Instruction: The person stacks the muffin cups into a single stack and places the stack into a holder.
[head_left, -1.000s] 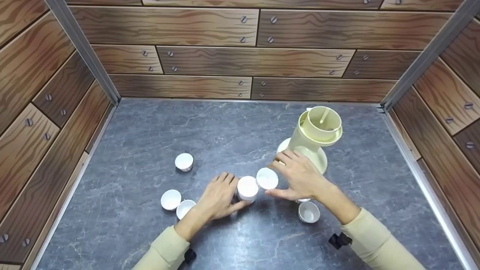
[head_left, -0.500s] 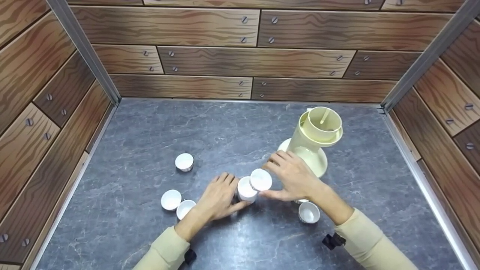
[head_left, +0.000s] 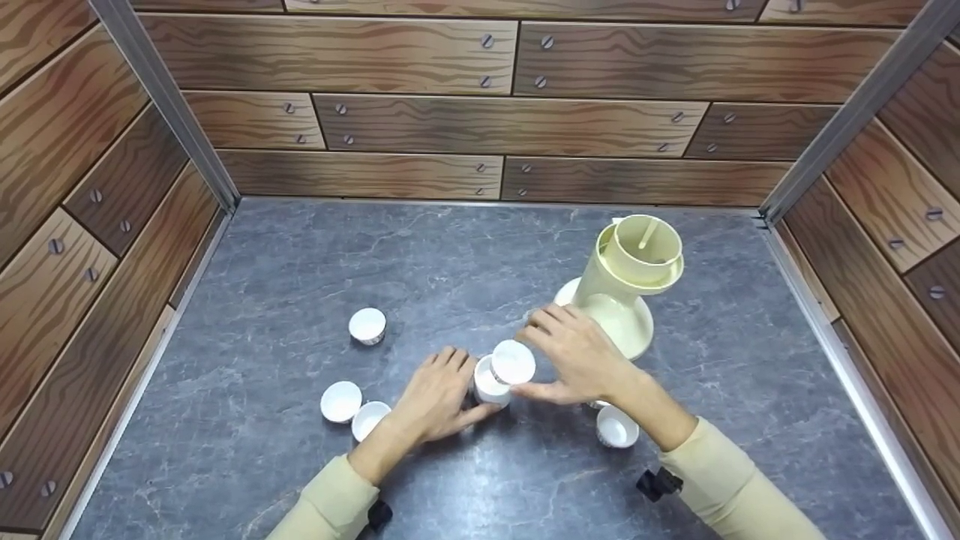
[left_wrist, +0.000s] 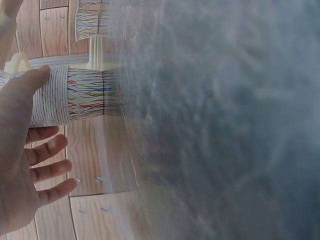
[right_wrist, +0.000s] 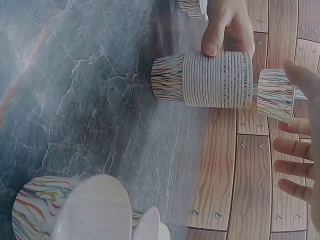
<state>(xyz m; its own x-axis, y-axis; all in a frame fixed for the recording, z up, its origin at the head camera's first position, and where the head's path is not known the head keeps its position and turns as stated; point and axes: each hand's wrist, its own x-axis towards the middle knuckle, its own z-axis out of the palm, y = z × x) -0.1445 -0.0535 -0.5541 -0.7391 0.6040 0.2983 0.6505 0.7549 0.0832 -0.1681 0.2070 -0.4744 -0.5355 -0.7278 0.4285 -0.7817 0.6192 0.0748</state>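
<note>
My left hand (head_left: 437, 395) holds an upright stack of nested paper cups (right_wrist: 216, 80) on the table, thumb on one side and fingers on the other. White with thin coloured lines, the cups show their ridged rims in both wrist views. Above the stack, my right hand (head_left: 579, 354) pinches a single paper cup (right_wrist: 275, 94) between thumb and index finger; its other fingers are spread. That cup is mouth up over the stack, and the right wrist view shows a small gap between them.
A pale yellow cylinder (head_left: 615, 300) on a round base stands behind the right hand. Loose paper cups lie about: one cup (head_left: 367, 326) at the left, a pair (head_left: 341, 401) by the left wrist, and another cup (head_left: 617, 427) under the right forearm. Wood-patterned walls enclose the table.
My right hand has moved left with the single cup, from beside the stack to over it. The left hand and stack have stayed in place.
</note>
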